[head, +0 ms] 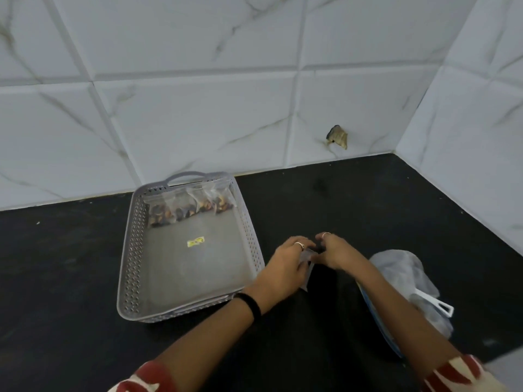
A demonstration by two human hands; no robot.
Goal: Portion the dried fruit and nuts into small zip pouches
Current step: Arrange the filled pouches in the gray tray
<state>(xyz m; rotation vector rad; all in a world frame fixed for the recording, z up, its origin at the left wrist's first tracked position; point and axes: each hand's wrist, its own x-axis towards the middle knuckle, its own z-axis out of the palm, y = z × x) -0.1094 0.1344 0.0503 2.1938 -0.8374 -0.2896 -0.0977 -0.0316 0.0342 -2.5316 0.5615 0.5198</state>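
My left hand (285, 260) and right hand (332, 251) meet over the dark counter (353, 205), both pinching a clear pouch (307, 257) between them, just right of the tray (133, 250); filled pouches (188, 206) lean in a row at the tray's far end; a crumpled bag (402, 267) and white scoop (435, 302) lie near right.

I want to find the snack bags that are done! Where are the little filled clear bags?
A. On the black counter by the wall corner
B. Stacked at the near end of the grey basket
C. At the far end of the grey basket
C: the small clear zip pouches of nuts lie in a row at the far, handle end of the grey perforated plastic basket.
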